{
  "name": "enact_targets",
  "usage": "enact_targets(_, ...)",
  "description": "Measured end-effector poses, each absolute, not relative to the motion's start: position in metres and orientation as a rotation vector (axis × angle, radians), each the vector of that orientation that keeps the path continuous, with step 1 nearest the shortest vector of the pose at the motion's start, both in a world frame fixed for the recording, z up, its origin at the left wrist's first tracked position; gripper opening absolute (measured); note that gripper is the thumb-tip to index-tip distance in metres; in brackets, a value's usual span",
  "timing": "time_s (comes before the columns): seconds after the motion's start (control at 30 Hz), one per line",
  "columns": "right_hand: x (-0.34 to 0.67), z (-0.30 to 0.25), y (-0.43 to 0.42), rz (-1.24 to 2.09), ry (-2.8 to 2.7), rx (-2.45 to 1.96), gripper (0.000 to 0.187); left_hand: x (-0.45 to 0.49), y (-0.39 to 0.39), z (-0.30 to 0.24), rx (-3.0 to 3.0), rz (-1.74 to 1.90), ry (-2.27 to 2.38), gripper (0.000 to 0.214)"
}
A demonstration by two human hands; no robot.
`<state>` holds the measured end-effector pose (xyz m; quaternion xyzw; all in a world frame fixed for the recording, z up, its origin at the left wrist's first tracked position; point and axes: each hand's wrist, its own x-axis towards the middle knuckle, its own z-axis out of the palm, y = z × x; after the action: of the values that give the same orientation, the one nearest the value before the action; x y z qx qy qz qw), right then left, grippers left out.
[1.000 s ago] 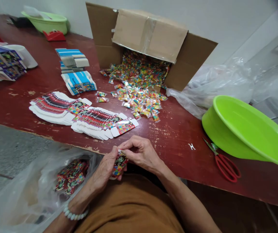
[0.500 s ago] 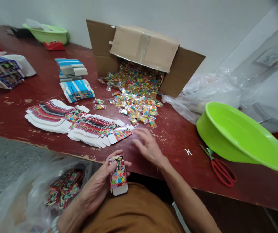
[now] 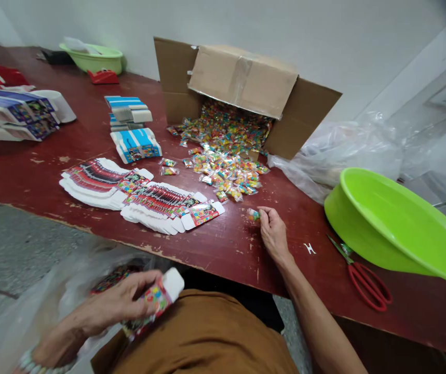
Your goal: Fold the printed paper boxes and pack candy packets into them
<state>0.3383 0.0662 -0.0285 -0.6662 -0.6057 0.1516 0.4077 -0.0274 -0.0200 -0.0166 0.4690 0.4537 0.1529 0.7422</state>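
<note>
My left hand is closed around a small printed candy box, low over my lap, tilted with its white end flap pointing up and right. Between the fingertips of my right hand is a small clear candy packet with colourful pieces inside, just above the red table. To the left of that hand lies a fanned row of flat red-and-white boxes, the nearest one angled out at its right end. Beyond it spreads a pile of the same candy packets, spilling from a cardboard box laid on its side.
A green basin stands at the right, with red-handled scissors beside it. Stacks of blue boxes and purple boxes sit to the left. Below the table edge, a plastic bag holds printed boxes. Clear plastic is heaped behind.
My right hand has moved right from beside the fanned boxes and now pinches a candy packet. The left hand has lowered leftward and turned the candy box so its flap end points up.
</note>
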Motion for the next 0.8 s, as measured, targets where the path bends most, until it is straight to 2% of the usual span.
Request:
enact_targets(0.17,0.285,0.0,0.033,1.081,-1.403,-1.239,0.031,0.025,-0.018,-0.004,0.899,0.563,0.891,0.032)
enact_targets(0.23,0.267,0.008,0.025,1.114,-1.496,-1.15,0.022,0.044,-0.018,0.0,0.939,0.589,0.879,0.031)
enact_targets(0.33,0.253,0.014,0.022,0.981,-1.697,-1.09,0.011,0.06,-0.019,0.006,1.025,0.601,0.899,0.039)
enact_targets(0.43,0.247,0.014,0.022,0.873,-1.767,-0.994,0.014,0.067,-0.02,0.007,1.079,0.628,0.924,0.048)
enact_targets(0.57,0.24,0.014,0.02,0.825,-1.73,-0.991,0.018,0.072,-0.02,0.005,1.073,0.719,0.941,0.048)
enact_targets(0.7,0.241,0.017,0.018,1.016,-1.7,-0.975,0.021,0.074,-0.018,0.006,0.936,0.817,0.914,0.058)
enact_targets(0.8,0.246,0.015,0.016,1.258,-1.34,-0.992,0.026,0.073,-0.017,0.01,0.784,0.858,0.87,0.065)
